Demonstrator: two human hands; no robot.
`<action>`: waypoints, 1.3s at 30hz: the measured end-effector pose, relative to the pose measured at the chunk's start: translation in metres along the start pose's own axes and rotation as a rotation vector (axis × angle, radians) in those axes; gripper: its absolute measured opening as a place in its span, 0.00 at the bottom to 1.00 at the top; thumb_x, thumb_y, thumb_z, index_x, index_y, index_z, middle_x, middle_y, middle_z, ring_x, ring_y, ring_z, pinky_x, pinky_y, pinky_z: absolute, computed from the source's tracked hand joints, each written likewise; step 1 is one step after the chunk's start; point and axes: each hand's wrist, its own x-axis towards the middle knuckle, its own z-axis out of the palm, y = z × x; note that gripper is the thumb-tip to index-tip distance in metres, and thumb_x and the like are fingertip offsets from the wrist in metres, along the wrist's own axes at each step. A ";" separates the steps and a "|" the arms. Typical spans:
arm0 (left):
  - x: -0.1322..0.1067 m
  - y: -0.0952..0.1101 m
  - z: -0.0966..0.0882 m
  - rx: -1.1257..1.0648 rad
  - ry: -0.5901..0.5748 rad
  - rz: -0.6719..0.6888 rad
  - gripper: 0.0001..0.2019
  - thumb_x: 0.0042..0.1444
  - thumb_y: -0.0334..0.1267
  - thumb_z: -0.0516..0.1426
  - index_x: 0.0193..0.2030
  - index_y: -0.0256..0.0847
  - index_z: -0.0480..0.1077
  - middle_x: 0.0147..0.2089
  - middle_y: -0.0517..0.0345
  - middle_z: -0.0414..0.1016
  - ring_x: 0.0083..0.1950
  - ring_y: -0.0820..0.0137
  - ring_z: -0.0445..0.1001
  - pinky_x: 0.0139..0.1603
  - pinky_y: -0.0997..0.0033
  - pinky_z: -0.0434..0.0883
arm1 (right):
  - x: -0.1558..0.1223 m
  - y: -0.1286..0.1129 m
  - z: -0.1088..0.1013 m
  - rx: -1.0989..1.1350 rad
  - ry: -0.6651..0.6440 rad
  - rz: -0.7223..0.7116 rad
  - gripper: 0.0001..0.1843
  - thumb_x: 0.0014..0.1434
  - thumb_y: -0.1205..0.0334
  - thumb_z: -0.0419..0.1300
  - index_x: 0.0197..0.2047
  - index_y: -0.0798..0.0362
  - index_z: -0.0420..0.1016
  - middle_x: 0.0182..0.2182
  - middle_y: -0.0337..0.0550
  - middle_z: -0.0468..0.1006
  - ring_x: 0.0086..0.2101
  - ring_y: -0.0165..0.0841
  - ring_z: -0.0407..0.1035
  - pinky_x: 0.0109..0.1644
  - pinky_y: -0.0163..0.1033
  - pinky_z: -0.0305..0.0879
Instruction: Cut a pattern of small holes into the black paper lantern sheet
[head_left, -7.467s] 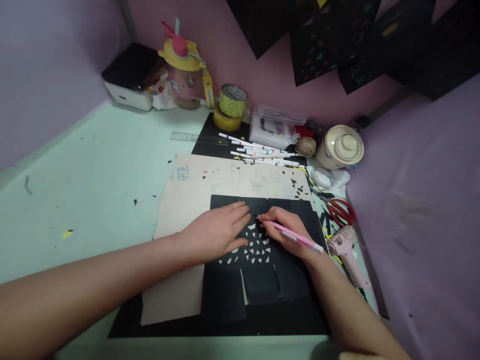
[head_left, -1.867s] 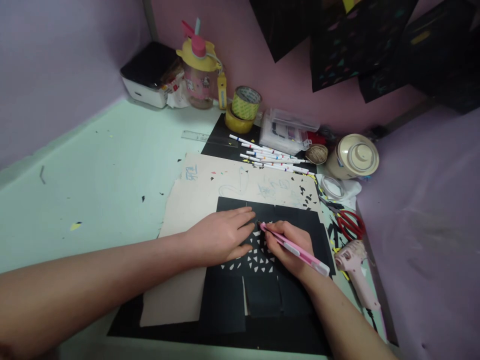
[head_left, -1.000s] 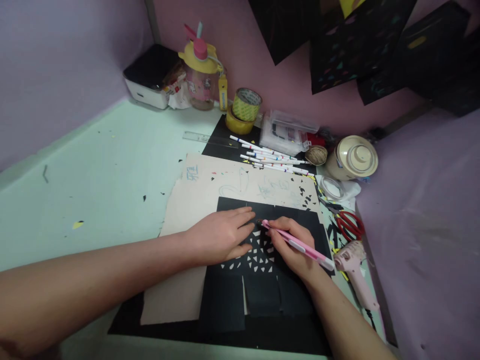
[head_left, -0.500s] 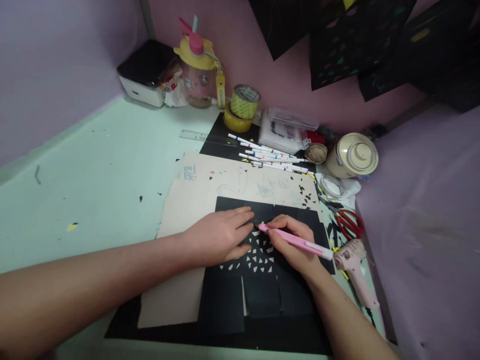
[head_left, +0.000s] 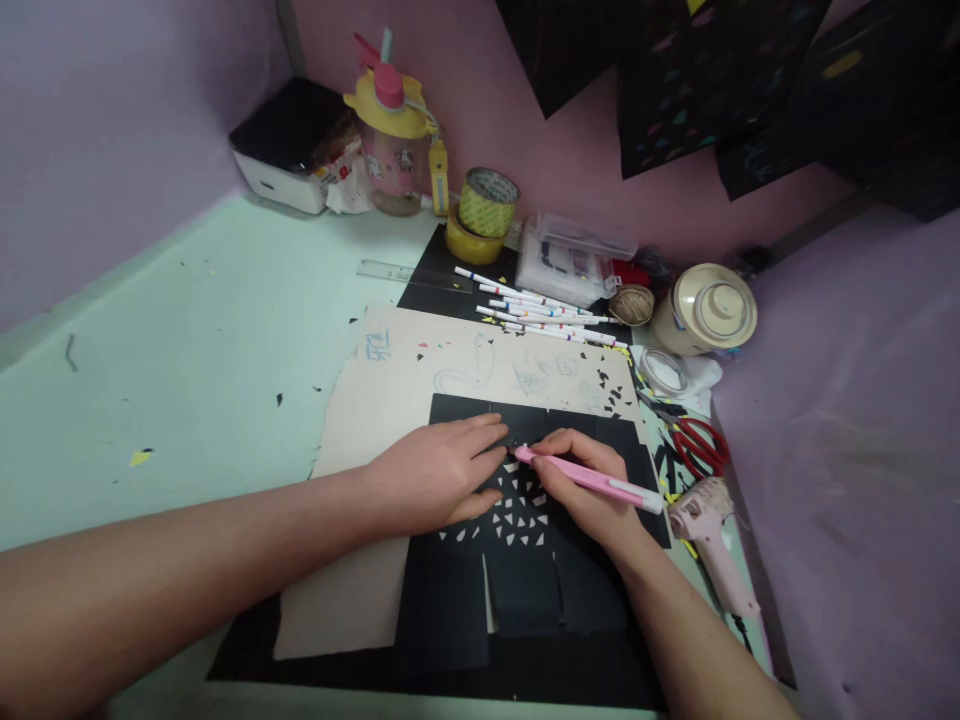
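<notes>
A person's left hand (head_left: pixel 439 475) is lying flat and open, fingers stretched forward, pressing down on a sheet of black paper (head_left: pixel 525 590) that is resting on a tan cardboard sheet (head_left: pixel 390 380) at the near edge of a pale green desk (head_left: pixel 187 330). The right hand (head_left: pixel 589 490) is gripping a pink cutter (head_left: pixel 592 480) like a pen, its tip touching the black paper just beside the left fingertips. A cluster of small pale triangles (head_left: pixel 517 515) is showing in the paper between the two hands. White markers (head_left: pixel 540 310) are lying in a loose row beyond the cardboard, near stacked tape rolls (head_left: pixel 484 210) and a ball of twine (head_left: pixel 631 303). Red-handled scissors (head_left: pixel 697 445) and a pink glue gun (head_left: pixel 709 530) are lying to the right of the paper.
</notes>
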 end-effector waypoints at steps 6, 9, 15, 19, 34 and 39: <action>0.000 0.000 0.000 -0.003 0.025 0.008 0.18 0.62 0.41 0.55 0.52 0.28 0.71 0.58 0.35 0.71 0.63 0.52 0.67 0.59 0.54 0.70 | 0.001 -0.002 0.000 0.036 -0.001 0.018 0.06 0.57 0.59 0.62 0.31 0.52 0.76 0.28 0.41 0.80 0.27 0.31 0.72 0.28 0.34 0.67; 0.000 0.000 0.000 0.005 0.033 0.014 0.18 0.61 0.41 0.55 0.51 0.27 0.72 0.58 0.34 0.71 0.63 0.51 0.67 0.59 0.55 0.70 | 0.001 0.000 0.000 0.055 -0.009 0.032 0.05 0.57 0.59 0.63 0.32 0.51 0.76 0.28 0.40 0.79 0.27 0.31 0.72 0.28 0.33 0.66; 0.000 0.000 0.000 0.032 0.041 0.009 0.17 0.62 0.41 0.55 0.51 0.29 0.72 0.58 0.37 0.71 0.62 0.53 0.68 0.58 0.56 0.71 | 0.002 -0.001 0.001 0.061 0.001 0.039 0.04 0.56 0.61 0.62 0.31 0.52 0.75 0.27 0.40 0.79 0.26 0.30 0.71 0.27 0.33 0.65; -0.001 -0.001 0.001 0.031 0.056 0.019 0.18 0.62 0.41 0.55 0.51 0.28 0.72 0.58 0.36 0.71 0.62 0.52 0.68 0.58 0.56 0.72 | 0.002 -0.001 0.000 0.057 0.010 0.048 0.04 0.56 0.61 0.62 0.31 0.52 0.75 0.26 0.39 0.78 0.26 0.30 0.70 0.27 0.33 0.64; -0.001 -0.001 0.000 -0.001 0.045 0.010 0.17 0.62 0.42 0.54 0.51 0.30 0.72 0.58 0.36 0.71 0.63 0.53 0.67 0.58 0.55 0.71 | 0.003 0.000 0.000 0.079 -0.011 0.041 0.06 0.57 0.59 0.62 0.31 0.52 0.75 0.26 0.40 0.78 0.25 0.30 0.69 0.26 0.33 0.64; 0.000 -0.001 0.001 0.031 0.034 0.011 0.18 0.62 0.42 0.55 0.52 0.30 0.71 0.58 0.38 0.71 0.63 0.54 0.67 0.58 0.57 0.71 | 0.004 -0.004 0.000 0.091 -0.007 0.062 0.06 0.56 0.59 0.62 0.31 0.52 0.74 0.25 0.39 0.78 0.24 0.29 0.69 0.26 0.33 0.63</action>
